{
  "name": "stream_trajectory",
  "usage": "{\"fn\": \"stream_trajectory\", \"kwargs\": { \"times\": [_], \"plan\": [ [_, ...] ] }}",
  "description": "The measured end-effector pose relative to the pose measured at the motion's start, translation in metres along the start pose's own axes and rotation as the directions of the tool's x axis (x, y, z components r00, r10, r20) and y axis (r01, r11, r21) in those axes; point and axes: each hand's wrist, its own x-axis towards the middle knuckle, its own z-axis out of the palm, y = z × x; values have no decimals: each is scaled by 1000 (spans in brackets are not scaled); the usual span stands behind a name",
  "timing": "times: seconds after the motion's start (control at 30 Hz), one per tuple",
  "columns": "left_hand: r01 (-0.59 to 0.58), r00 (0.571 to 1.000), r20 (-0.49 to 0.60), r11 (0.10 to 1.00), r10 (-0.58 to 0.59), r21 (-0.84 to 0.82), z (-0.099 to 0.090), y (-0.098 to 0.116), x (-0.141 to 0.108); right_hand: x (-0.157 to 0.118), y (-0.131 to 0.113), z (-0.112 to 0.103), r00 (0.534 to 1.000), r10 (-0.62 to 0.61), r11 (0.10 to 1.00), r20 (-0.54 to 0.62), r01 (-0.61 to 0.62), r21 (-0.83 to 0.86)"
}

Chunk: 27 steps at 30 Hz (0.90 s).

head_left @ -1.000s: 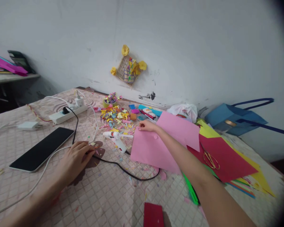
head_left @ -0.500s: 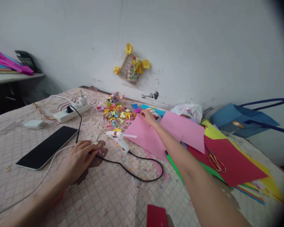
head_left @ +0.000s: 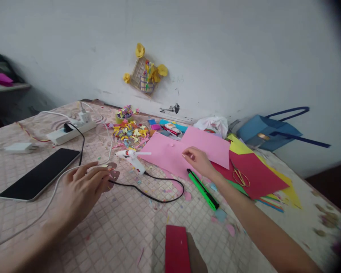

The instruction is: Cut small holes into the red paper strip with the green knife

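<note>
My left hand [head_left: 86, 184] hovers low over the tablecloth at the left, fingers bent together. A tiny orange-pink bit [head_left: 110, 169] shows at its fingertips, too small to name. Black cord passes by those fingertips to a white glue gun [head_left: 133, 159], which lies on its side with a glue stick out of its back. My right hand [head_left: 198, 160] is over pink paper sheets [head_left: 161, 151], its fingers curled to the thumb; whatever they pinch is hidden. A small pink piece [head_left: 171, 145] rests on the left sheet. Beside this hand lies a green utility knife [head_left: 203, 189].
A dark-screened tablet [head_left: 41, 174], a power strip [head_left: 71, 132] and white cables occupy the left. Colourful paper scraps [head_left: 130, 131] are heaped at the back. Gold scissors [head_left: 241, 177] lie on red paper [head_left: 261, 174]. A blue bag [head_left: 264, 132] stands at right; a red block [head_left: 176, 248] sits in front.
My right hand has drawn back toward me from the far edge of the pink sheet, uncovering the small pink piece and the knife. My left hand stays near the cord. The view has shifted right.
</note>
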Motion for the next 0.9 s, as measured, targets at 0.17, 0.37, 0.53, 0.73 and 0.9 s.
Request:
{"fn": "stream_trajectory", "kwargs": {
  "times": [0.17, 0.37, 0.53, 0.73, 0.9],
  "plan": [
    [-92, 994, 41, 985, 100, -149, 7, 33, -13, -86, 6, -9, 986, 164, 986, -36, -165, -26],
    [-137, 916, 303, 915, 263, -379, 18, 105, -16, -126, -8, 2, 967, 250, 968, -46, -251, -21],
    [-145, 767, 503, 871, 398, -469, 22, 161, -10, -130, -29, 3, 977, 191, 980, 89, -196, 45],
    [-82, 715, 605, 901, 351, -426, 29, 177, -9, -135, -36, 13, 976, 160, 970, 147, -183, 160],
    [20, 736, 576, 839, 356, -544, 30, 163, 1, -135, -42, 16, 977, 135, 942, 166, -178, 283]
  ]
}}
